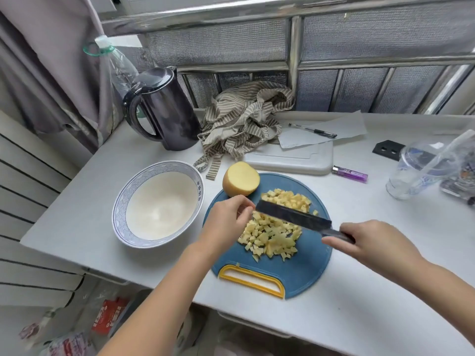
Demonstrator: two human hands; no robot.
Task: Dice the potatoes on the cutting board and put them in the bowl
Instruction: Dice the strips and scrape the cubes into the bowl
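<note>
Right hand (370, 242): wrapped round the handle of the knife (293, 217), whose dark blade slants across the dice.
Left hand (226, 217): fingers curled narrow, tips close together at the blade's far end; I cannot tell whether they pinch the blade or a piece of potato.
Diced potato (270, 237): 2 heaps on the cutting board (308, 268), the larger between both hands on the near side of the blade, the smaller behind it.
Half potato (240, 178): at the board's far-left edge, just beyond the left hand.
Bowl (120, 201): on the table, left of the board, beside the left wrist.
</note>
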